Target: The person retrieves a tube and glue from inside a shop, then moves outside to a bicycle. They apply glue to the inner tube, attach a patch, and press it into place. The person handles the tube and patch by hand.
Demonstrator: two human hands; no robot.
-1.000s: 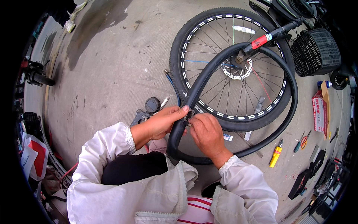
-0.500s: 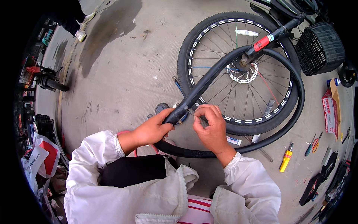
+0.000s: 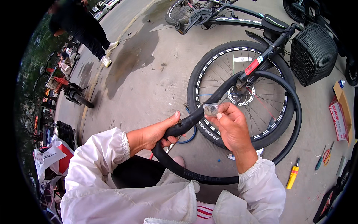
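My left hand (image 3: 158, 131) holds a black bicycle inner tube (image 3: 181, 128), its fingers curled beneath and its thumb raised beside the valve stem. Between the thumb and fingers of my right hand (image 3: 234, 125) is a small square of clear film (image 3: 210, 110) with a greyish round mark, just over the tube. From my left hand the tube loops round the fork and back below my right hand. Behind it the bicycle wheel (image 3: 197, 74) with its black tyre and brake disc lies near the ground, still on the fork (image 3: 251, 67).
At right lie a yellow-handled tool (image 3: 293, 175), scissors (image 3: 327, 156), a teal-handled screwdriver (image 3: 319, 162) and a red-and-white carton (image 3: 338, 119). A black basket (image 3: 313, 54) is on the bicycle. A person in dark clothes (image 3: 84, 31) stands at far left, near a parked two-wheeler (image 3: 76, 93).
My right hand has moved up and right, now showing the clear film square flat over the tube. My left thumb has lifted off the tube. The view has tilted up, showing more background.
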